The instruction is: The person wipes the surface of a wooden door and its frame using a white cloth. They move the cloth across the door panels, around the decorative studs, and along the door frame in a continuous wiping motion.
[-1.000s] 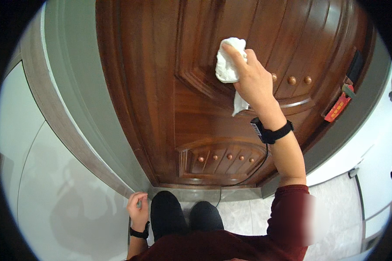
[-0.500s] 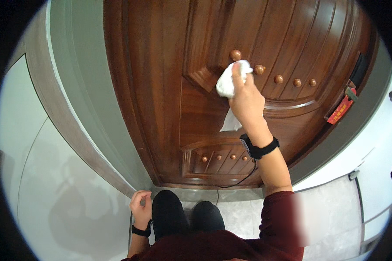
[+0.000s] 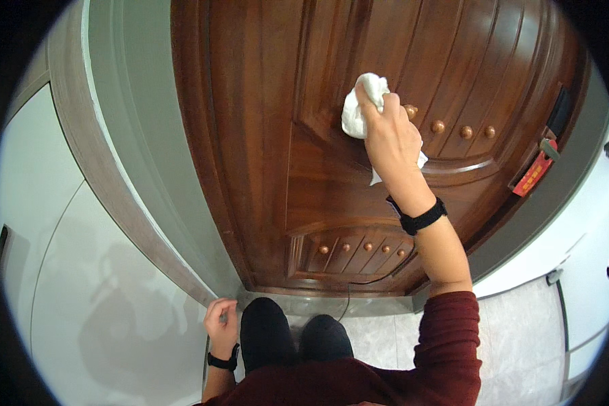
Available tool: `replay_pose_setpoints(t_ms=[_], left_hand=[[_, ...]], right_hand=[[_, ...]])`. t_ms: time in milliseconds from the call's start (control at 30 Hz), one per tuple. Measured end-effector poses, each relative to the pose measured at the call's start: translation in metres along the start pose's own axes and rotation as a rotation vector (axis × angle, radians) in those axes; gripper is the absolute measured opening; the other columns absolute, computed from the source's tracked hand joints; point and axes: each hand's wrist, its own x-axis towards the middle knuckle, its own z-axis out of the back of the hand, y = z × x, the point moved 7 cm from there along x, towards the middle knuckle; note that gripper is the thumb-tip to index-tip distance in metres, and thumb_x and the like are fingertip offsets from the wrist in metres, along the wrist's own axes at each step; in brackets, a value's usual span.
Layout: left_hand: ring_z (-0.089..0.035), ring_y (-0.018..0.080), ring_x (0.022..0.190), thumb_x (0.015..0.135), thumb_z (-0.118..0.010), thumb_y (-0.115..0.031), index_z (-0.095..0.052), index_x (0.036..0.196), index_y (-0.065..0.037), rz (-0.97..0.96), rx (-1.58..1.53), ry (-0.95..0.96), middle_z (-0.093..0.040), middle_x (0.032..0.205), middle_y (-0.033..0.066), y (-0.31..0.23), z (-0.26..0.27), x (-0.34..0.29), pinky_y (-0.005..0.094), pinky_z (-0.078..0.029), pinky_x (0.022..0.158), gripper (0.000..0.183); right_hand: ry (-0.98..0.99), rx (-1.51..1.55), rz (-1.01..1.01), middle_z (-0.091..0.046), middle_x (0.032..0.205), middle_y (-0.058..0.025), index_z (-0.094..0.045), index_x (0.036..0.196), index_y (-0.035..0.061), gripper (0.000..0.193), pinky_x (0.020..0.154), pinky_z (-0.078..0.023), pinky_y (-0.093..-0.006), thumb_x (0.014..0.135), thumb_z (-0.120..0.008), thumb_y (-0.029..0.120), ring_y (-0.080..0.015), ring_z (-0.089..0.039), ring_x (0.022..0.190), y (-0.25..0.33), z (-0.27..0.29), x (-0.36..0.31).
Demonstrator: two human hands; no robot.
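A bunched white cloth is pressed against a brown wooden door, with my right hand closed on it. A loose corner of the cloth sticks out below the hand. Beside the hand runs a row of round wooden knobs; the one at its left end is hidden behind cloth and fingers. At the lower left, my left hand hangs beside my knee near the door frame's foot, fingers curled in and nothing seen in them.
A grey frame borders the door on the left, next to a white panel. A red packet hangs by the handle at the door's right edge. A thin black cable trails down to the pale tiled floor.
My right hand has slid the cloth up the door onto the knob at the row's left end, covering it. The view has shifted slightly. My left hand stays in the same place.
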Motion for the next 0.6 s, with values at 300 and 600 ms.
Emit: replay_pose_setpoints(t_ms=[300,600], left_hand=[[-0.066,0.0188,0.085,0.089,-0.065,0.006,-0.069,0.094,0.001,0.009,0.017,0.021,-0.067,0.097,0.0112,-0.004,0.004,-0.006,0.0281,-0.053,0.077,0.009],[-0.067,0.0209,0.083,0.088,-0.067,0.004,-0.071,0.092,0.000,0.039,0.072,0.002,-0.070,0.095,0.0116,-0.010,-0.003,0.001,0.0299,-0.054,0.075,0.007]], right_hand=[[0.159,0.221,-0.098,-0.056,0.116,-0.0142,-0.059,0.136,0.0228,0.064,0.075,-0.060,-0.0427,0.076,-0.075,0.006,-0.0332,-0.068,0.096,-0.012,0.032,0.008],[0.139,0.297,-0.249,-0.055,0.127,-0.0287,-0.028,0.152,-0.0063,0.072,0.064,-0.061,-0.0432,0.089,-0.060,0.009,-0.0354,-0.072,0.085,0.043,-0.032,0.074]])
